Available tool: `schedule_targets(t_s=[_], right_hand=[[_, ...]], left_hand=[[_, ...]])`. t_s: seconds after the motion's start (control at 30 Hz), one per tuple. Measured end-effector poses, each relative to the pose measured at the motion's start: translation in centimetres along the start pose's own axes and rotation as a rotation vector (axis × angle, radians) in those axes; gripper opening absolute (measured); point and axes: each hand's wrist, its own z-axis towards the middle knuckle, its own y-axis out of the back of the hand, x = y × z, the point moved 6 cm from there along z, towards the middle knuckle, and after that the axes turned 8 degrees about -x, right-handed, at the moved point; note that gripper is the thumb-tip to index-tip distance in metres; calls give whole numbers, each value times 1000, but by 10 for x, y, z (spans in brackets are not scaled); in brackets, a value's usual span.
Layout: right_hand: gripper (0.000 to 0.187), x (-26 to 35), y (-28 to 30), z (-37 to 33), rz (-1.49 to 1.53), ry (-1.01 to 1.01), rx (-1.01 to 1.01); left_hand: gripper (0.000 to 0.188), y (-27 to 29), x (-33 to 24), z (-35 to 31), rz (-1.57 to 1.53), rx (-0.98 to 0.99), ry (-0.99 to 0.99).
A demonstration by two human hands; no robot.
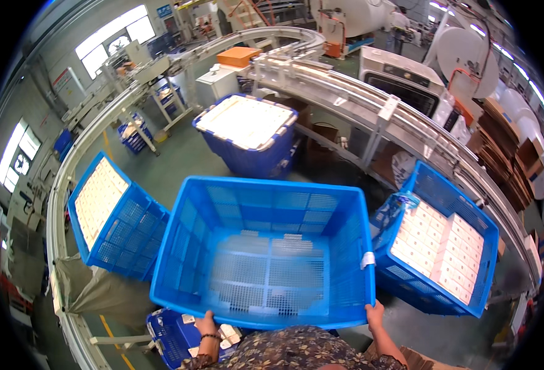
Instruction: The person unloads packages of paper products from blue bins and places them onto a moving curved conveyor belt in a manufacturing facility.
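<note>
A large blue plastic crate (265,184) with mesh walls and floor is held in front of me, its open top tilted toward me and nothing inside. My left hand (206,325) is closed on its near rim, left of the middle. At the near right corner, my right hand (375,313) grips the same crate, fingers partly hidden by the edge. A white tag (368,259) sits on the right rim. Under the near left edge, a darker blue crate (172,336) with some small white boxes is partly covered by my left arm.
To the left stands a blue crate (133,243) packed with small white boxes; another filled blue crate (429,293) stands at the right. Ahead is a dark blue crate (247,154) topped with white boxes. A curved conveyor rail (346,86) runs around. Flattened cardboard (497,151) is stacked far right.
</note>
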Motion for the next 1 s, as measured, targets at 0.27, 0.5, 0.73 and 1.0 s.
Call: schedule_targets(t_s=[0.27,0.5,0.73,1.0], right_hand=[[63,64,-58,75,-476,392,-132],[47,115,-220,67,-726,831,419],[49,92,-403,-42,-1182,1041,1517],[47,74,-562,-115,-1402,1183,1901]], left_hand=[[51,-151,65,74,256,371,395],[59,-177,99,-16,749,1188,-301],[64,-51,113,5,1272,1069,-224],[50,-5,49,95,848,467,-79]])
